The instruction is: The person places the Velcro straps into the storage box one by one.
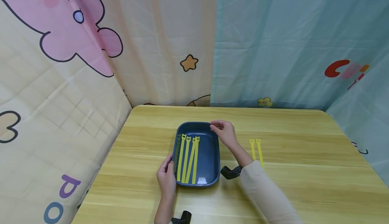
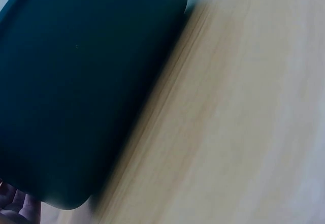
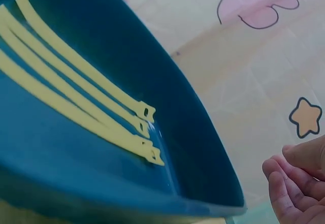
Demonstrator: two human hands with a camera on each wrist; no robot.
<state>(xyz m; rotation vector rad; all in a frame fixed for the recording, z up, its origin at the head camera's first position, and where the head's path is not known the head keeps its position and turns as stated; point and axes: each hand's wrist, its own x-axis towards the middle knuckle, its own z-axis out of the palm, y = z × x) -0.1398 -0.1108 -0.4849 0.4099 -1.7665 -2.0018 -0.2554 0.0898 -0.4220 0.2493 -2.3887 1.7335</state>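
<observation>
A dark blue tray (image 1: 208, 156) with a raised rim is in front of me, its outer side filling much of the left wrist view. Several yellow strap cable ties (image 3: 76, 89) with slotted heads lie lengthwise along the tray's left half. My left hand (image 1: 166, 176) grips the tray's left side near the front, thumb by the rim; only some fingers (image 2: 18, 203) show in the left wrist view. At the far right corner is my right hand (image 1: 224, 131), its fingers loosely bent and holding nothing. The right wrist view shows those fingertips (image 3: 277, 183) just off the rim.
Two more yellow cable ties (image 1: 252, 149) lie on the wooden table (image 1: 304, 143), right of the tray, partly hidden by the right forearm. A printed curtain (image 1: 158, 48) hangs behind the table and along its left side. Black wrist devices (image 1: 231, 172) are on both arms.
</observation>
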